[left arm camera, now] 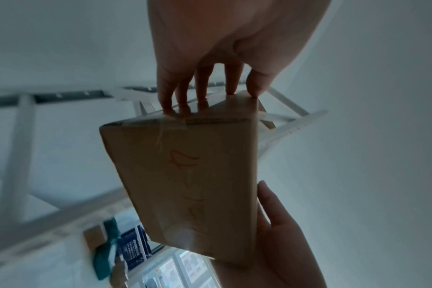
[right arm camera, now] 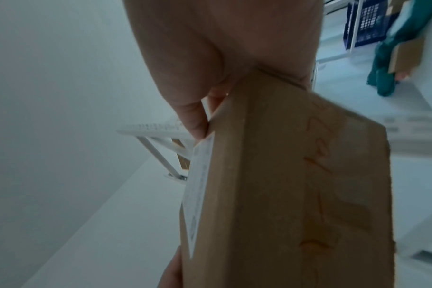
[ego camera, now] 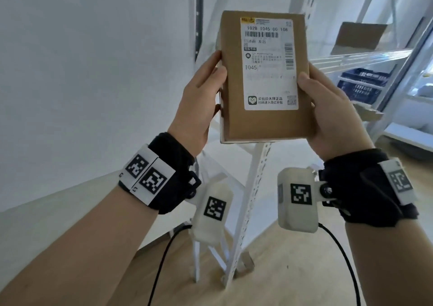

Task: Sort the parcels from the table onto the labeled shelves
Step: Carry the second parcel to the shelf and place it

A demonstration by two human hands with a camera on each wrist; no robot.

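Note:
A brown cardboard parcel (ego camera: 236, 118) with a white shipping label (ego camera: 269, 71) reading T045 is held upright in front of me. My left hand (ego camera: 199, 99) grips its left edge, thumb on the front, fingers behind. My right hand (ego camera: 328, 109) grips the right edge, thumb on the label side. In the left wrist view the parcel (left arm camera: 190, 185) shows orange handwriting on its back, with my fingertips (left arm camera: 205, 101) on its edge. The right wrist view shows the parcel (right arm camera: 296, 194) close up, thumb (right arm camera: 192, 120) pressed on it.
A white metal shelf rack (ego camera: 255, 188) stands just behind the parcel, against a white wall. Its shelves run off to the right, bearing a cardboard box (ego camera: 360, 36) and a blue crate (ego camera: 360, 85). A person in teal (right arm camera: 392, 58) holds a box farther off.

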